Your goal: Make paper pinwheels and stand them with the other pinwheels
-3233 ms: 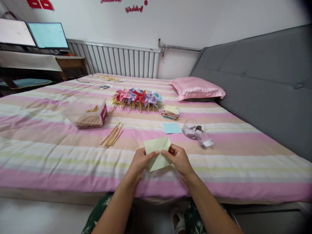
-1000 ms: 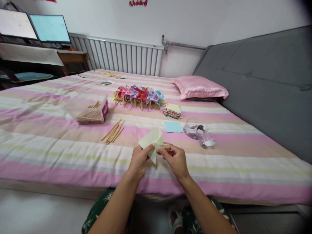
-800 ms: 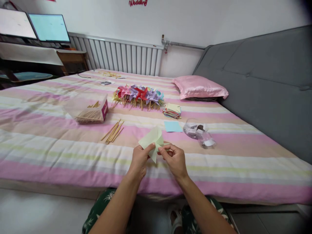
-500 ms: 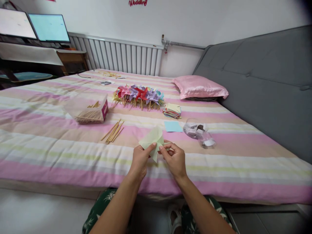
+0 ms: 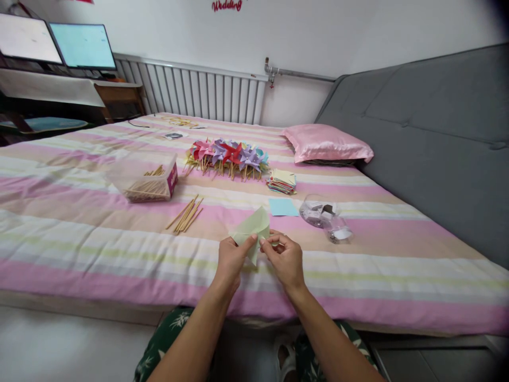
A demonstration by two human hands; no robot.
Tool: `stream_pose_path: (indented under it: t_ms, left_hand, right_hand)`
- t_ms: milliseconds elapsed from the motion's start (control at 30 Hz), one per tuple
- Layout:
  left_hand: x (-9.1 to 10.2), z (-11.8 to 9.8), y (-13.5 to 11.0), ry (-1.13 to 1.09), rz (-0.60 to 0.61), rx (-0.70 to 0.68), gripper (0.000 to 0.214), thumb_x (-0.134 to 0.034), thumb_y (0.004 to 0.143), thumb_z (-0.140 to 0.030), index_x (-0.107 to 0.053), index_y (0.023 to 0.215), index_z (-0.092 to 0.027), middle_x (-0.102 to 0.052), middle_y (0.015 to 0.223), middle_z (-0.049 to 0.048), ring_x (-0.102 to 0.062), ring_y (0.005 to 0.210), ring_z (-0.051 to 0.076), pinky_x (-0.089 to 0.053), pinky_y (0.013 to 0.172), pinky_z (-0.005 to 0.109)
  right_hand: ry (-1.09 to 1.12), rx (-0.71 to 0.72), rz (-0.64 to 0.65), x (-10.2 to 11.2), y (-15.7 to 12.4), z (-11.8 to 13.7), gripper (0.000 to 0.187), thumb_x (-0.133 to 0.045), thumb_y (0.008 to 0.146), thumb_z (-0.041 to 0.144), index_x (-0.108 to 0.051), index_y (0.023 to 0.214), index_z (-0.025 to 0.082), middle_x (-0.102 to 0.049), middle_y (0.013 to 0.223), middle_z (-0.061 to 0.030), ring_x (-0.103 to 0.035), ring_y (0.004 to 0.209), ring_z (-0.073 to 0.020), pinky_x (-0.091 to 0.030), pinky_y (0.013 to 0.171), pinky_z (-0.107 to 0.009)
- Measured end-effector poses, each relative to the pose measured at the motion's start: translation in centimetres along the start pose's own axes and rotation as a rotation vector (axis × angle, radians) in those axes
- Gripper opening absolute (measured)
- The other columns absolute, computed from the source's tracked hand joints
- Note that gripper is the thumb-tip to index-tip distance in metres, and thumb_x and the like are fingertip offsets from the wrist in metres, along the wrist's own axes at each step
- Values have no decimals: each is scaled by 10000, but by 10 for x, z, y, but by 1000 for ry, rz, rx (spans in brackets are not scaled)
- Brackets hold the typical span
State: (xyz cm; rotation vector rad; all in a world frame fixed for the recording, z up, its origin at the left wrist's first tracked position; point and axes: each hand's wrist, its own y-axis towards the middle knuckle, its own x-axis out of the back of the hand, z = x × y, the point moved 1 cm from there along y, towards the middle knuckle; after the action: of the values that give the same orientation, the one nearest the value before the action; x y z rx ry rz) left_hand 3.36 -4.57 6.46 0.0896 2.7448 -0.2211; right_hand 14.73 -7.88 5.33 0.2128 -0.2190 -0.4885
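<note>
Between my two hands, just above the bed's near edge, is a pale green paper pinwheel [image 5: 254,225] with its blades partly folded in. My left hand [image 5: 231,260] pinches its left side, thumb near the centre. On the other side my right hand [image 5: 284,261] is closed, thumb and fingertips pressed on the paper by the middle; whether a small pin is there too is hidden. A light blue paper square [image 5: 283,207] lies just beyond my right hand. Some loose wooden sticks [image 5: 186,214] lie to the left of my hands.
Finished pinwheels [image 5: 228,156] stand bunched farther back, beside a stack of coloured paper squares [image 5: 281,181]. A clear plastic box [image 5: 147,183] holds more sticks at the left. At the right are round clear containers [image 5: 317,211] with small parts. A pink pillow [image 5: 328,143] lies behind them.
The green paper has turned slightly in my hands, its top corner shifting right. Both hands keep their grip in nearly the same place; the view has shifted very slightly.
</note>
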Motion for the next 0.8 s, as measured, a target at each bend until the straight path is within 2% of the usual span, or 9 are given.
stream_pose_path:
  t_ms: [100, 200, 367, 533, 633, 800]
  left_hand:
    - [0, 0, 0, 11, -13, 3, 272, -792, 572, -277, -718, 769, -104, -704, 701, 42, -588, 573, 117, -445, 553, 215]
    - [0, 0, 1, -10, -18, 10, 279, -794, 560, -271, -713, 766, -101, -704, 707, 49, -594, 580, 124, -440, 550, 217]
    - [-2, 0, -1, -54, -2, 43, 318, -795, 555, -276, -715, 820, -120, -718, 772, 56, -613, 610, 136, -453, 572, 229]
    - [-3, 1, -3, -55, 10, 79, 304, -801, 545, -272, -720, 795, -119, -722, 767, 63, -615, 607, 135, -443, 555, 219]
    - [-4, 0, -4, -47, 22, 92, 280, -799, 552, -260, -723, 786, -125, -724, 769, 60, -617, 615, 135, -444, 560, 215]
    - [-5, -2, -5, -52, 76, 115, 311, -792, 566, -267, -727, 838, -134, -727, 780, 64, -628, 643, 153, -456, 585, 230]
  right_hand:
    - [-11, 5, 18, 0, 0, -1, 226, -659, 725, 374, -643, 671, 155, -658, 1048, -112, -660, 740, -191, -538, 645, -300]
    - [7, -1, 12, -1, -3, 2, 239, -660, 723, 386, -592, 681, 161, -662, 975, -94, -636, 662, -159, -525, 611, -287]
    - [56, -28, -138, -3, -4, 7, 388, -731, 647, 373, -472, 876, 196, -629, 867, -30, -544, 523, -102, -475, 500, -246]
    - [214, -149, -129, -3, 0, 5, 622, -752, 616, 387, -451, 1127, 198, -638, 813, -14, -583, 533, -138, -498, 482, -268]
    - [276, -225, -104, -2, 1, 3, 663, -765, 598, 391, -475, 1160, 189, -655, 750, -12, -624, 591, -181, -532, 538, -307]
    - [350, -302, -71, 0, 3, 3, 678, -786, 558, 369, -501, 1147, 190, -671, 798, -34, -656, 652, -214, -545, 576, -336]
